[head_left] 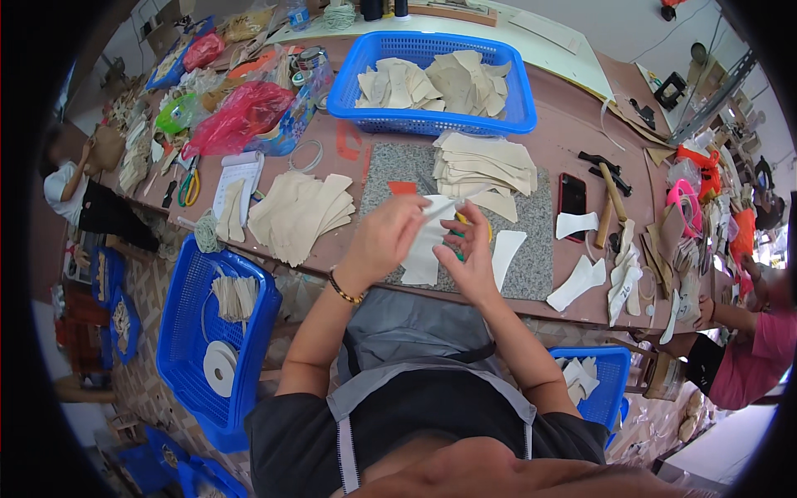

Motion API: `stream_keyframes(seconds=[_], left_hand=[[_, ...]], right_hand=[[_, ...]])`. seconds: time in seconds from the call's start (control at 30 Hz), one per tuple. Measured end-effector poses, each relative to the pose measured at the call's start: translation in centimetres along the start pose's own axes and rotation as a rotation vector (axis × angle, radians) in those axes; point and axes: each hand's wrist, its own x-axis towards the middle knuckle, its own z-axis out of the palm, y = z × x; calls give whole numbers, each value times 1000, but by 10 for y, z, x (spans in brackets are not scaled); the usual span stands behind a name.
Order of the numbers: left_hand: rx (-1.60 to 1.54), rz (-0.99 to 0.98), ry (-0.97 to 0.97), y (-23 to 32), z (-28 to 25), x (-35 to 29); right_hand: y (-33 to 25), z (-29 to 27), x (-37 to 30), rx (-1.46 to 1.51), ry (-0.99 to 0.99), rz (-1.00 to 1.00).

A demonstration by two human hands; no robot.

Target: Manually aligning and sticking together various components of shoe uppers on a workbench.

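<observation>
A white, curved fabric-like cut piece (426, 256) hangs over the front of a speckled grey stone slab (531, 253). My left hand (388, 236) pinches its upper edge, fingers closed. Beside the piece's right edge is my right hand (471, 253), its fingers bent and apart; I cannot tell whether they touch it. Something yellow and green shows partly behind those fingers, too hidden to name. Behind my hands, a stack of cream cut pieces (484, 164) lies on the slab, with an orange scrap (403, 188) near my left hand. One loose white piece (505, 256) lies right of my right hand.
A blue basket (432, 126) of cut pieces stands at the back. Fanned cream pieces (300, 217) and a notebook (224, 199) lie left; a phone (573, 195) and hammer (610, 203) lie right. A blue crate (178, 365) sits below left. Other people are at both sides.
</observation>
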Motion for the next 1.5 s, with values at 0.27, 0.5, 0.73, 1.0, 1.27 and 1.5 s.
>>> stream_keyframes(seconds=[0.27,0.5,0.73,1.0,1.27,1.5], left_hand=[[8,4,-147,17,9,-30],[-140,-269,6,19,-3,-42],[-597,-454,814,-39,-92,-58],[-977,-427,578,-17,-50,-64],[-1193,-573,330,-5,-7,-88],[-309,-489,350,-6,-25,-75]], right_hand=[[14,-3,-15,514,-181,274],[11,-11,-4,666,67,608],[25,-54,-11,598,205,693],[-9,-65,-19,-923,313,-56],[-31,-3,0,757,30,519],[-25,12,-1,350,-81,300]])
